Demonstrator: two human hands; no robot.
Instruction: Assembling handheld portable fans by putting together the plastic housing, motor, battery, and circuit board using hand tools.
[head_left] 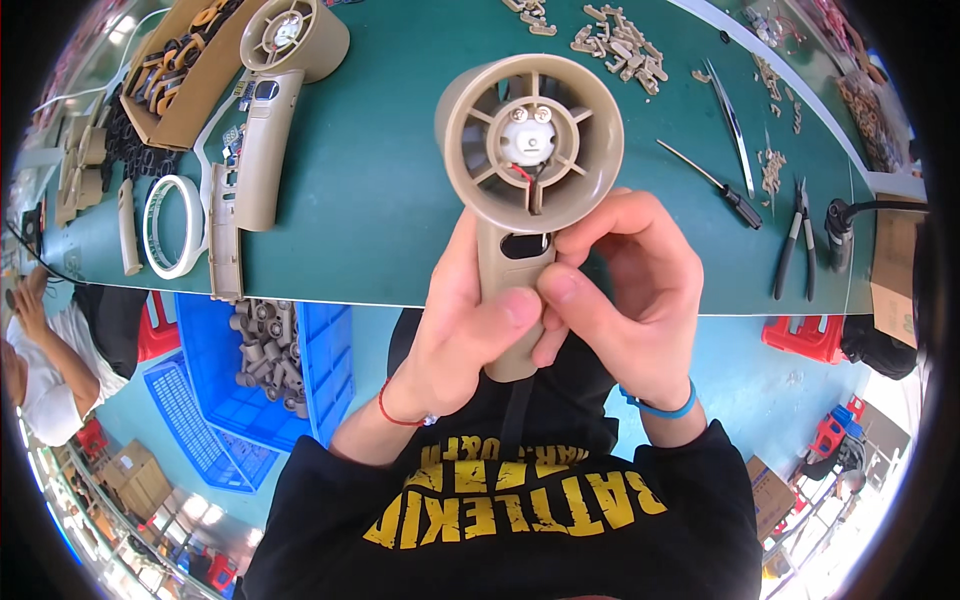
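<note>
Just above the near edge of the desk (380, 200), the left hand (455, 325) has its fingers clamped on the handle of a beige hand fan (505, 205), thumb laid across the front. The right hand (640, 285) has its fingers bent against the handle's right side, thumb and forefinger a little apart just beside the dark window (527, 246); whether they pinch something small there, I cannot tell.

The round head tilts up toward the wearer, with a white motor (527, 143) showing behind the spokes. My guess is that the work is at the fitting or checking stage, at the handle's seam. From where I stand, the next move calls for a steady left hold and a light, careful press or tug from the right fingers.

To the right lie a screwdriver (740, 205), tweezers (735, 130) and pliers (790, 250), all within easy reach. At the far side is a pile of small beige parts (625, 50). Leftward, a second fan (265, 140) lies near a roll of tape (152, 225) and a cardboard box (212, 95). Below the desk on the left, a blue crate (325, 360) carries more beige pieces (270, 350).
</note>
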